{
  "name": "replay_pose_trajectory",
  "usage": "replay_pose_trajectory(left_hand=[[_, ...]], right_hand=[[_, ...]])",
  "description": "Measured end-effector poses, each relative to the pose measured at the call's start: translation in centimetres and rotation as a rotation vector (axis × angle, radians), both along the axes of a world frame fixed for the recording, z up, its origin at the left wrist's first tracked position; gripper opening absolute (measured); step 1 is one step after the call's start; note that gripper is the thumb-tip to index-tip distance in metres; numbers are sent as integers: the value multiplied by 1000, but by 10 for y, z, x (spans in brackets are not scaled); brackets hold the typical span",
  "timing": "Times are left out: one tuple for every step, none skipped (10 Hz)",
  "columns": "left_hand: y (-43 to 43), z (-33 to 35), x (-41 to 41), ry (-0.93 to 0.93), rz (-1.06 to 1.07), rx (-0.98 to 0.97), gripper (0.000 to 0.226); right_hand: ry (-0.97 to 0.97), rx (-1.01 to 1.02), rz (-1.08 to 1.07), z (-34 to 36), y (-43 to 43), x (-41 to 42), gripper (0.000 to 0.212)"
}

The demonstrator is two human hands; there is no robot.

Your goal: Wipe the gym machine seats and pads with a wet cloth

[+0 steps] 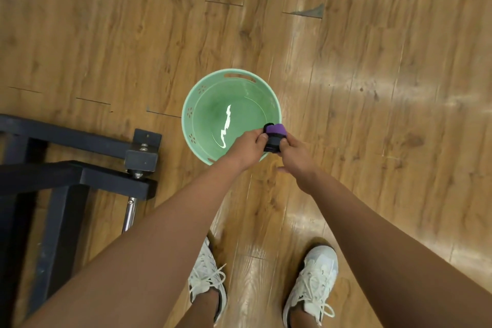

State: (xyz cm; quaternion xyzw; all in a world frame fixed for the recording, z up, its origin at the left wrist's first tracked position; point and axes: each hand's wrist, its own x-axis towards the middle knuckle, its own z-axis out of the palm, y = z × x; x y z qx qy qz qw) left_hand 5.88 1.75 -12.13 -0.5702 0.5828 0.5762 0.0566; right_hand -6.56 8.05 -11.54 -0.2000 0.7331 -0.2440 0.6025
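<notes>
A bunched purple and black cloth (274,136) is held over the near right rim of a green plastic basin (191,104) that stands on the wooden floor. My left hand (246,148) grips the cloth's left side and my right hand (294,153) grips its right side, both with fingers curled round it. Water lies in the basin and reflects a white light streak.
A dark metal gym machine frame (80,168) with a bolted foot and a chrome rod (129,214) stands at the left, close to the basin. My two white sneakers (311,282) are on the floor below. Wooden floor stretches ahead and to the right.
</notes>
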Motion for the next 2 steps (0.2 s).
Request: replay_pose_trajectory(left_hand=[[2, 20, -5, -32, -16, -1, 38], [16, 39, -1, -100, 57, -27, 49]], right_hand=[[27, 36, 54, 8, -5, -7, 44], [70, 111, 32, 15, 0, -11, 55]])
